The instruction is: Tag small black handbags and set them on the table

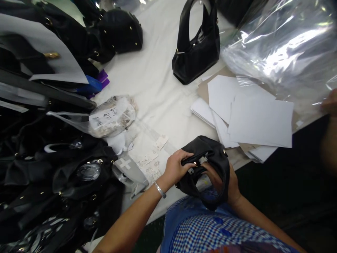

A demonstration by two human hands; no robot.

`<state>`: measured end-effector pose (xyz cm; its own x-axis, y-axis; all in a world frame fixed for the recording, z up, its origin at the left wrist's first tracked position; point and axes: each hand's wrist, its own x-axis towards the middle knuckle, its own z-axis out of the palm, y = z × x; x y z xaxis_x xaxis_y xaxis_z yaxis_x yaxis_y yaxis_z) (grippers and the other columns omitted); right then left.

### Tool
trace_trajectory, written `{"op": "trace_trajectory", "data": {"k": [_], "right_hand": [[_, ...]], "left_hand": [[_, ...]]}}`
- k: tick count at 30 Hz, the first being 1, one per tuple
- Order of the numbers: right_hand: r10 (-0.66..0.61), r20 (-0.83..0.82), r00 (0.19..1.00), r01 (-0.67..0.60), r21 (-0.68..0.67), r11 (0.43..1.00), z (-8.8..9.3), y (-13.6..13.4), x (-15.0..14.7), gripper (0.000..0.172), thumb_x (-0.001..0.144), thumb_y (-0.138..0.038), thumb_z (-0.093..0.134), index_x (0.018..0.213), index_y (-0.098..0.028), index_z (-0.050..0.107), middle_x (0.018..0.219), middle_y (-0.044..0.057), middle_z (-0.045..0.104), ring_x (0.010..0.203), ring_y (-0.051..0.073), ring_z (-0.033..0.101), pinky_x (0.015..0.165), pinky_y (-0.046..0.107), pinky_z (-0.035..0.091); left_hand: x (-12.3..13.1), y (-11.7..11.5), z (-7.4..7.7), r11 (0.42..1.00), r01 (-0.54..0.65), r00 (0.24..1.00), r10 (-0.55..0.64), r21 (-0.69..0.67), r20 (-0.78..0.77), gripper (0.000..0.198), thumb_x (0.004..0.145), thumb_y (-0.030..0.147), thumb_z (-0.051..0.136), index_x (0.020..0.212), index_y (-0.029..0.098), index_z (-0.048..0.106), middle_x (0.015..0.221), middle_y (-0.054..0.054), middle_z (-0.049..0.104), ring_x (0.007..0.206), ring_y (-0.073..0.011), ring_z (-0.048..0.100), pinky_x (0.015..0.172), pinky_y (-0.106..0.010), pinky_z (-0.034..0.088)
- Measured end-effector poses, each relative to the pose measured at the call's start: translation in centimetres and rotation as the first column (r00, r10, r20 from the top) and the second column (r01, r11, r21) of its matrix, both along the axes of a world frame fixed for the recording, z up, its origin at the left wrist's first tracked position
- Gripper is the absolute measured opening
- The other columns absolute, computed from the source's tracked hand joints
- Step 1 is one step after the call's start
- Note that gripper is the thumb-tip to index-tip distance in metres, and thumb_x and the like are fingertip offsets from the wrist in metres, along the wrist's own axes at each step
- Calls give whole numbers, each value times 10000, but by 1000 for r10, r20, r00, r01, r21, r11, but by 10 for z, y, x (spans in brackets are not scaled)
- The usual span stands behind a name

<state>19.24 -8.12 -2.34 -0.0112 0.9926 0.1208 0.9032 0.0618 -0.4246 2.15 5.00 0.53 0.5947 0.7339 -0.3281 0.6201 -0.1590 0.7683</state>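
Observation:
A small black handbag [204,146] with gold-coloured fittings is held at the table's near edge, close to my body. My left hand [178,165] grips the bag's opening, thumb and fingers pinching its rim near a gold clasp. On the other side, my right hand [229,182] clasps the bag, its fingers reaching through the handle loop toward the opening; the bag hides part of that hand. Small white tags [161,142] lie on the table to the left of the bag.
Another black handbag [197,58] stands farther back. White sheets [260,119] are stacked at right, below clear plastic bags [284,45]. Many black bags [84,172] crowd the left side, beside a plastic-wrapped bundle [113,116]. Another person's hand [330,102] shows at the right edge.

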Motion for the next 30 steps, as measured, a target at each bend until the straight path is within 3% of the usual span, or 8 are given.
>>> {"op": "trace_trajectory", "data": {"k": [12, 17, 24, 27, 30], "right_hand": [[-59, -69, 996, 59, -1, 998, 4, 0, 1, 236, 886, -215, 559, 1073, -247, 700, 1075, 47, 697, 958, 279, 624, 864, 414, 476], [-68, -165, 984, 56, -75, 996, 5, -5, -2, 269, 901, -226, 528, 1106, -272, 696, 1090, 34, 699, 948, 276, 643, 842, 405, 503], [-110, -182, 977, 80, -163, 983, 3, -14, -7, 291, 902, -252, 525, 1143, -270, 689, 1124, 52, 691, 955, 286, 652, 794, 393, 531], [-79, -176, 981, 59, -119, 991, 0, -11, -8, 308, 905, -257, 517, 1167, -237, 678, 1118, 75, 693, 942, 292, 655, 792, 409, 539], [1, -280, 960, -15, -46, 999, -4, -5, -7, 315, 916, -237, 500, 1185, -250, 663, 1132, 49, 692, 998, 270, 646, 890, 416, 522]], "left_hand": [[-3, 2, 11, 990, 136, 990, -135, 26, -34, 277, 782, 243, 714, 1054, 216, 670, 816, -8, 648, 784, -148, 607, 708, -260, 484], [-8, -2, 15, 982, 184, 981, -181, 40, -74, 277, 787, 242, 706, 1059, 214, 661, 863, -16, 649, 821, -157, 609, 718, -263, 487], [-17, -11, 15, 989, 146, 989, -146, -3, -22, 274, 800, 250, 697, 1070, 214, 665, 826, -13, 636, 793, -147, 602, 704, -255, 479], [-19, -13, 12, 991, 137, 991, -137, -10, -4, 264, 805, 239, 687, 1067, 216, 668, 818, -11, 638, 780, -144, 599, 714, -262, 482], [-21, -13, 11, 996, 86, 996, -85, -29, 26, 275, 811, 230, 672, 1085, 216, 656, 856, -18, 643, 797, -143, 606, 747, -271, 496]]}}
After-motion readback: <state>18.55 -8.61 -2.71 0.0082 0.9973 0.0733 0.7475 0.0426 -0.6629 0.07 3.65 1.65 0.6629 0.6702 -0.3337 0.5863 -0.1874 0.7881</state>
